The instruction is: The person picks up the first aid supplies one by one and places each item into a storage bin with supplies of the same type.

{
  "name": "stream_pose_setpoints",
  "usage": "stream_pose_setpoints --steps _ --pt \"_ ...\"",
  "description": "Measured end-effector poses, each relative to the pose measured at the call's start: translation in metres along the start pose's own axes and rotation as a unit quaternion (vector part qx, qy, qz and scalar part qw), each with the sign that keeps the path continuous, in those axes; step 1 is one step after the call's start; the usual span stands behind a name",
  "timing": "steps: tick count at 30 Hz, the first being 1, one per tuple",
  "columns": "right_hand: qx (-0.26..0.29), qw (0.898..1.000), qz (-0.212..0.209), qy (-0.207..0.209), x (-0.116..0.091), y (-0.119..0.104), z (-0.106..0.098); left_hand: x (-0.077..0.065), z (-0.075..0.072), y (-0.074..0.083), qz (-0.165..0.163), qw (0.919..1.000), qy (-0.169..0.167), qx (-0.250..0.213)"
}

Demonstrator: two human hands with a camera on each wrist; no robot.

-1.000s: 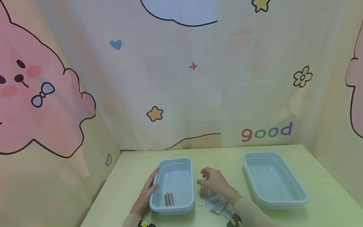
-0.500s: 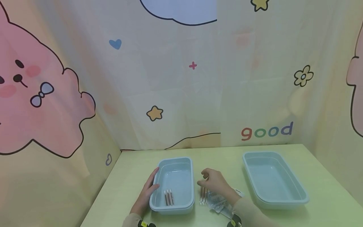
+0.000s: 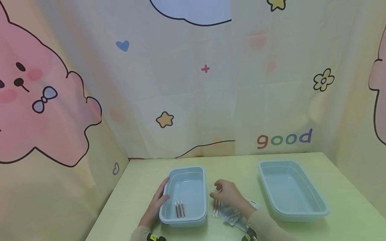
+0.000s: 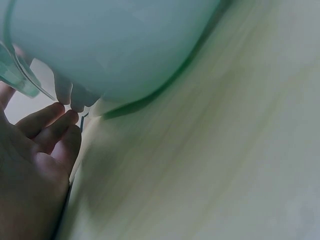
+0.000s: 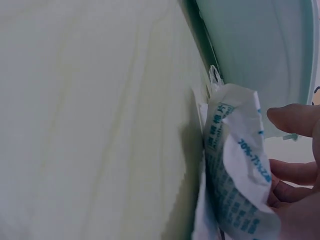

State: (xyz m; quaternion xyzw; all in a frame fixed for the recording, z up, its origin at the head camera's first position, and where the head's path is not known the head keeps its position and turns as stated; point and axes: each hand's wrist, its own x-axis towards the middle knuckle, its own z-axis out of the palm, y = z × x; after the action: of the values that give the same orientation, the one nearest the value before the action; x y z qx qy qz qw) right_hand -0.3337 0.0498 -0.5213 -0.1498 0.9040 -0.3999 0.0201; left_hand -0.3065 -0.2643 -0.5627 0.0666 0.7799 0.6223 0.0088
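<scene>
A pale blue plastic tub (image 3: 206,197) stands left of centre; my left hand (image 3: 155,204) grips its left wall, thumb over the rim and fingers along the outside. Inside it lie several slim brown swab-like sticks (image 3: 179,210) with whitish tips. To the right, my right hand (image 3: 230,193) hovers with loosely curled fingers over a few similar sticks (image 3: 216,211) on the table. Thumb and index finger stand apart with nothing between them. Under its wrist lie crumpled alcohol-pad packets (image 5: 240,170), white with blue print, partly covered by the forearm in the head view.
A second, larger-looking pale blue tub (image 3: 324,213) with nothing in it stands on the right of the pale green table (image 3: 141,167). A printed curtain (image 3: 193,100) hangs behind the table's back edge, with more on both sides.
</scene>
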Motion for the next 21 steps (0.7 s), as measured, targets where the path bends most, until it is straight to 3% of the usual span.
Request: stream_pose_setpoints --steps 21 --pt "-0.016 1.0 0.001 -0.007 0.0016 0.0065 0.005 0.0031 -0.0004 -0.0041 0.011 0.9999 0.004 -0.003"
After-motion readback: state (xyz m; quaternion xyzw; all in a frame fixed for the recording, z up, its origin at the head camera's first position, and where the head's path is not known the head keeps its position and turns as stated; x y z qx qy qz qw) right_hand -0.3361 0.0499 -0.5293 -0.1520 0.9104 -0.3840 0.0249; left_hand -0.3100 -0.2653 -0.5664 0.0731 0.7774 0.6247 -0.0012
